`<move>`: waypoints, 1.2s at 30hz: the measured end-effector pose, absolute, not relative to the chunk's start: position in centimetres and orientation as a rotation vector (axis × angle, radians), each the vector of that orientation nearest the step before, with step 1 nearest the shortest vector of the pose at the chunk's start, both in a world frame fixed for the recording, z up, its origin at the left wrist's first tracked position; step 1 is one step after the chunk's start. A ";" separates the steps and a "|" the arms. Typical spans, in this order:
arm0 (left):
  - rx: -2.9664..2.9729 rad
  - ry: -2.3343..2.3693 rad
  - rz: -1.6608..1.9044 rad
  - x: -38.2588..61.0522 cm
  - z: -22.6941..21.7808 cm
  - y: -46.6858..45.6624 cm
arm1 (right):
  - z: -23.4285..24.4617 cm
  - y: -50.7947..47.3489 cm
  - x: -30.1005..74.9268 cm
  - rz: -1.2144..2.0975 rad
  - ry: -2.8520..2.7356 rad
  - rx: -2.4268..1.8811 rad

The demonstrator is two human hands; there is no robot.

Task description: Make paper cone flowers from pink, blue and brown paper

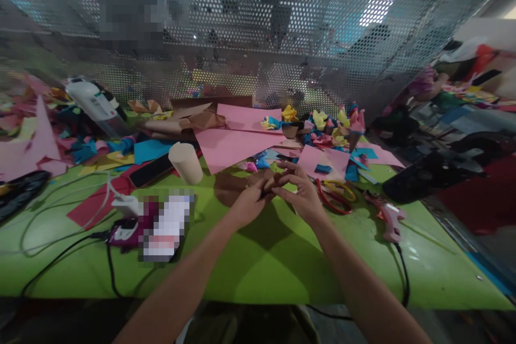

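Over the middle of the green table, my left hand and my right hand meet. Their fingertips pinch together on a small brown piece of paper, which is mostly hidden by the fingers. Just behind my left hand, a larger brown paper shape lies on the table. A big pink sheet is spread beyond the hands, and a cream paper cone lies to its left.
Red-handled scissors and a pink glue gun with its cord lie right of my hands. Small folded paper pieces crowd the back. Cables and a dark phone sit at left. A perforated metal screen closes off the far side.
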State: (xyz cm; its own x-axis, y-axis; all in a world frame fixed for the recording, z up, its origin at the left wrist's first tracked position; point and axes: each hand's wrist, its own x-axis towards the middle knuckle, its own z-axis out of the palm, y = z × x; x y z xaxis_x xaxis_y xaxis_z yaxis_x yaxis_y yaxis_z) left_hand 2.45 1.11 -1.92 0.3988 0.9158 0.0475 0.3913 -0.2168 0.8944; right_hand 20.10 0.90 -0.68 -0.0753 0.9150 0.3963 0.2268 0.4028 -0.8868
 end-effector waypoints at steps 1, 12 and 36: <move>1.793 1.157 0.762 2.4 -1.9 1.1 | -0.7 0.9 20.1 0.800 -1.569 -1.036; 1.683 1.061 0.813 2.5 -2.3 1.4 | -0.6 0.9 20.1 0.766 -1.565 -1.025; 1.080 0.854 0.783 2.2 -1.0 0.8 | -0.8 1.7 20.5 0.802 -1.165 -1.007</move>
State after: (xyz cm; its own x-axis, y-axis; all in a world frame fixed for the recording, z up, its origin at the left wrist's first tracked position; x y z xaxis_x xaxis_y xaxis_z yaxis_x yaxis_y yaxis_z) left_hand 2.17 0.76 -1.01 0.4579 0.8669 -0.1972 -0.1218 0.2809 0.9520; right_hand 20.53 1.65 -0.83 0.2273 0.9087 0.3501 -0.0021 0.3600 -0.9330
